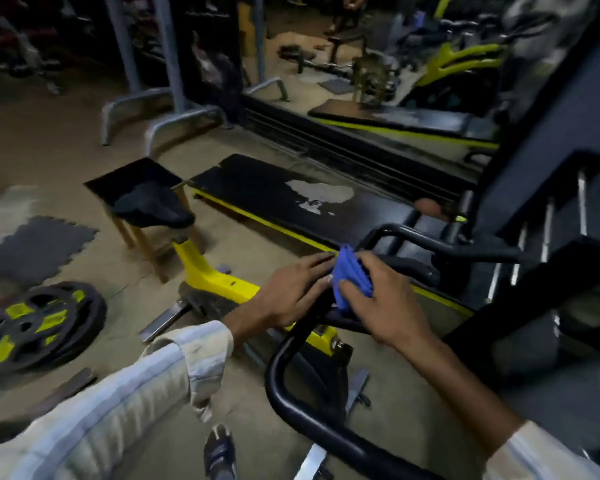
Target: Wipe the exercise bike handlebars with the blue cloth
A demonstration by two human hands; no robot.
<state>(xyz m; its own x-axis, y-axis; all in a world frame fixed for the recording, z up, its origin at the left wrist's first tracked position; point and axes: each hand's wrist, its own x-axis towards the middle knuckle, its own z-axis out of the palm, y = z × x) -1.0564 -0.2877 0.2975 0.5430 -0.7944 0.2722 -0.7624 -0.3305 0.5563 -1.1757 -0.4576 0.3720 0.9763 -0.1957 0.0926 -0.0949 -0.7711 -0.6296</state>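
Observation:
The black tubular handlebars (284, 382) of a yellow exercise bike (219, 282) loop across the lower middle and run up to the right. A folded blue cloth (349, 275) sits bunched on the middle of the bars. My right hand (381, 299) grips the cloth from the right, thumb and fingers curled round it. My left hand (295, 292) lies just left of the cloth with fingers stretched out flat, fingertips touching the cloth's edge and the bar under it. The bar below both hands is partly hidden.
The bike's black saddle (153, 206) stands left of a small wooden stool (132, 181). Black-and-yellow weight plates (39, 323) lie on the floor at left. A worn black bench (291, 199) runs behind the bars. A dark machine frame (551, 237) crowds the right side.

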